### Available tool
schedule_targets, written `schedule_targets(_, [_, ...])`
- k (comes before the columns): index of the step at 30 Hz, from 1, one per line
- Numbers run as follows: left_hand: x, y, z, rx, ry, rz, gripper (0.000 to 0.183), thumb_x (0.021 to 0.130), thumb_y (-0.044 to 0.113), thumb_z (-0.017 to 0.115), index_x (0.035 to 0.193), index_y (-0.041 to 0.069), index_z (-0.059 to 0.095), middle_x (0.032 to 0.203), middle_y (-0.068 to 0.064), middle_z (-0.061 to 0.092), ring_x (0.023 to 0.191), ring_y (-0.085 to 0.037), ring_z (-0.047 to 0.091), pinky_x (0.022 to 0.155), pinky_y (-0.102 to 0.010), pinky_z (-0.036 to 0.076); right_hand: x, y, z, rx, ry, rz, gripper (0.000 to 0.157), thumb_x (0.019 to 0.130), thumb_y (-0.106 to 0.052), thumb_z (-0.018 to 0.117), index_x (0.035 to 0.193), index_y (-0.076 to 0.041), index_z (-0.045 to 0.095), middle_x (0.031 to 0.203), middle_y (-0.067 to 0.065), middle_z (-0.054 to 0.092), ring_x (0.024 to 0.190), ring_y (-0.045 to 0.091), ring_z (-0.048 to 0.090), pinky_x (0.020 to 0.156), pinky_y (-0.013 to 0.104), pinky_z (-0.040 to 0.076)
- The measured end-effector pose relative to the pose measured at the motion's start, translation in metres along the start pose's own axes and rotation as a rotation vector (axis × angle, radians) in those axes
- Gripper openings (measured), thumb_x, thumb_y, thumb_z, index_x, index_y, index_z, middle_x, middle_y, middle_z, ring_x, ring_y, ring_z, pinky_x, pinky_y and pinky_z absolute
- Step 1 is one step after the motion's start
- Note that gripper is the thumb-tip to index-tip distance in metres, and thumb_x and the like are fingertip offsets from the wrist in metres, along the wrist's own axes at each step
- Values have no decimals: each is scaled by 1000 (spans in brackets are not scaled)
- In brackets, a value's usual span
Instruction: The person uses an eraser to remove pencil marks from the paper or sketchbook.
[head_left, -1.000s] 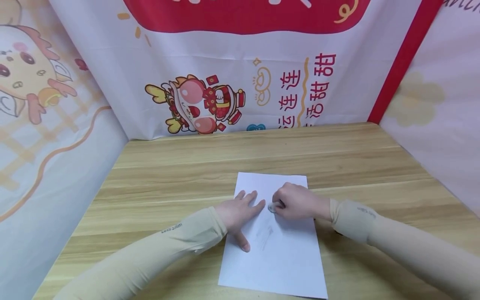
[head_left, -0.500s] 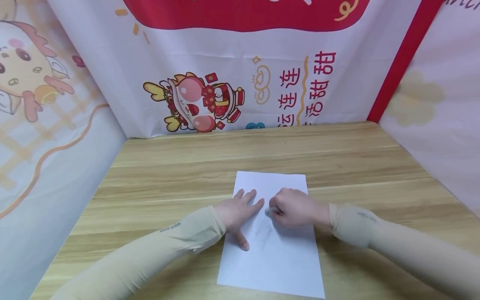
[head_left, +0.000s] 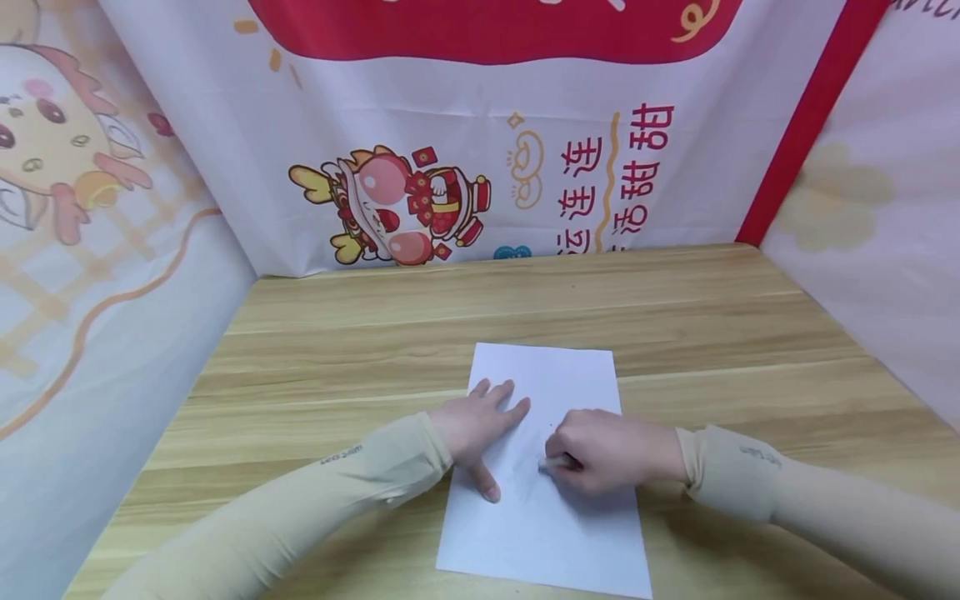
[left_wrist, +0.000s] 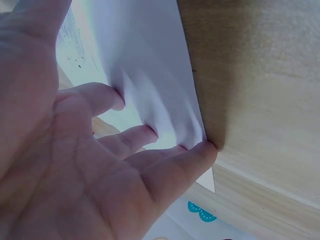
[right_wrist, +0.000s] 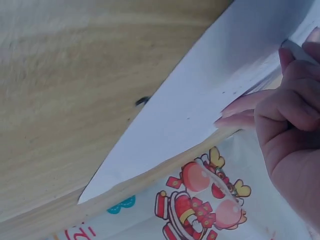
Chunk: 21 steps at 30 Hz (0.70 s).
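My right hand (head_left: 603, 450) pinches grey piece (head_left: 553, 463), just right of smudge (head_left: 529, 482); left hand (head_left: 474, 427), fingers apart, on paper (head_left: 558, 546).

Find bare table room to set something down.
Free: table between paper and back curtain; left, beyond the left sleeve; right, beyond the right sleeve. Crowded: paper's middle, where left hand rests and right hand grips a small grey piece.
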<state>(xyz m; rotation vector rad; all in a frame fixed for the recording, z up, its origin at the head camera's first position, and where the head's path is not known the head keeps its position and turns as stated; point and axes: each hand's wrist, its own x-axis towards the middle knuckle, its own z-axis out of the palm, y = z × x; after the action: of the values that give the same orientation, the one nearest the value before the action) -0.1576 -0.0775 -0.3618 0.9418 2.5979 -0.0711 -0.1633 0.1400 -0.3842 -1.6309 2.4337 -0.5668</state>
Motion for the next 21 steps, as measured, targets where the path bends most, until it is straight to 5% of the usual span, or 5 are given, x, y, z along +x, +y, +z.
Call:
schedule_targets(11, [0, 2, 2, 25, -13, -1, 121, 60, 54, 88, 156, 10, 28, 159, -19, 19, 140, -47, 23, 107, -48, 36, 16, 38, -6, -108, 124, 172, 32, 80, 0, 66, 59, -17, 49, 52, -14, 35, 46, 0, 31, 43, 18, 29])
schedule_targets(21, [1, 2, 1, 27, -5, 4, 122, 60, 53, 89, 156, 9, 27, 159, -21, 19, 139, -49, 23, 108, -50, 34, 9, 9, 1, -24, 25, 9, 36, 86, -6, 65, 58, -19, 46, 53, -17, 32, 48, -6, 30, 42, 14, 28])
